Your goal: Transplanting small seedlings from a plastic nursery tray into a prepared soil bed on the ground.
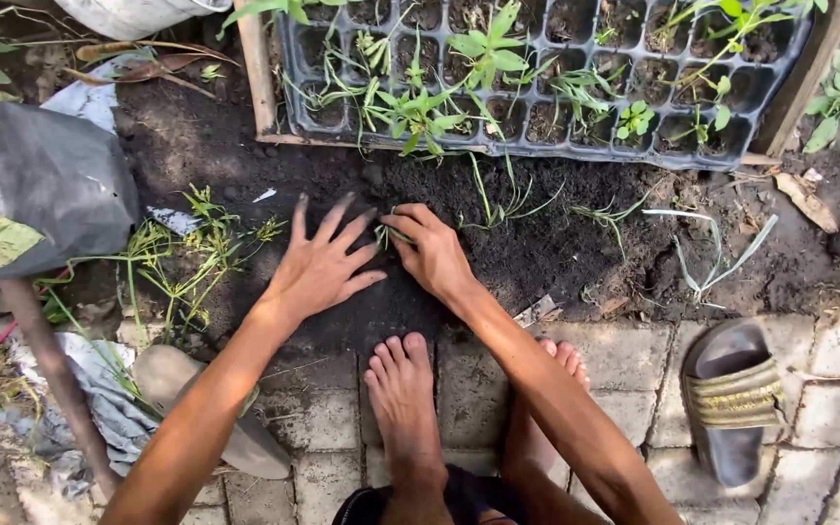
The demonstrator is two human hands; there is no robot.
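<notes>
My left hand (323, 262) lies flat on the dark soil (537, 243), fingers spread. Right beside it, my right hand (430, 248) has its fingers curled around a small green seedling (388, 231) at the soil surface. Just beyond the hands stands a black seedling tray (537, 78) with many cells of soil and green sprouts. A few thin seedlings (507, 199) stand in the soil in a row along the tray's front edge. My bare feet (405, 399) rest on the paving stones below the hands.
A dark sandal (731, 399) lies on the grey paving bricks (828, 428) at the right. A black plastic bag (46, 180) and pulled weeds (187, 253) sit at the left, with a wooden handle (51, 369) running down. Wooden slats (255, 68) frame the tray.
</notes>
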